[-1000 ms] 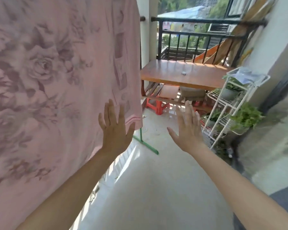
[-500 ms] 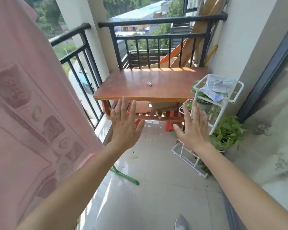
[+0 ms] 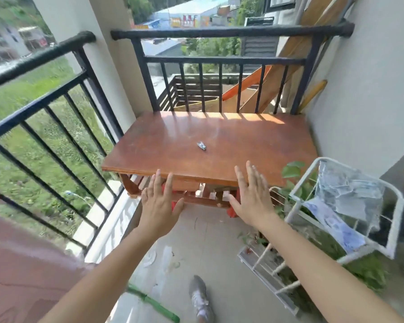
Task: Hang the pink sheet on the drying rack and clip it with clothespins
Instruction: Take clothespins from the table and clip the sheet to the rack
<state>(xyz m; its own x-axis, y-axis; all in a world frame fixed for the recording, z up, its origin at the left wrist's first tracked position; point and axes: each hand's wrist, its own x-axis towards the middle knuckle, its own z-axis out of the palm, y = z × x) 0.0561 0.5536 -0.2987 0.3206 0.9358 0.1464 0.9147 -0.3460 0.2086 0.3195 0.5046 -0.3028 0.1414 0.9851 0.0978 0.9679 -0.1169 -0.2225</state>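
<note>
One clothespin (image 3: pixel 201 145) is seen, small and grey, lying alone near the middle of the single wooden table (image 3: pixel 243 145) in the centre of the frame. One pink sheet (image 3: pixel 21 264) is shown only in part, filling the lower left corner. One green bar (image 3: pixel 154 304) is seen low on the floor at the bottom centre. One white wire shelf (image 3: pixel 345 220) with plants and plastic bags is placed at the right. One grey shoe (image 3: pixel 200 297) is visible at the bottom.

Two hands are counted. The left hand (image 3: pixel 160 201) and the right hand (image 3: pixel 252 197) are raised side by side before the table's near edge, backs toward the camera, fingers spread and extended upward. Nothing is held by either; both are kept apart from the clothespin and the sheet.
</note>
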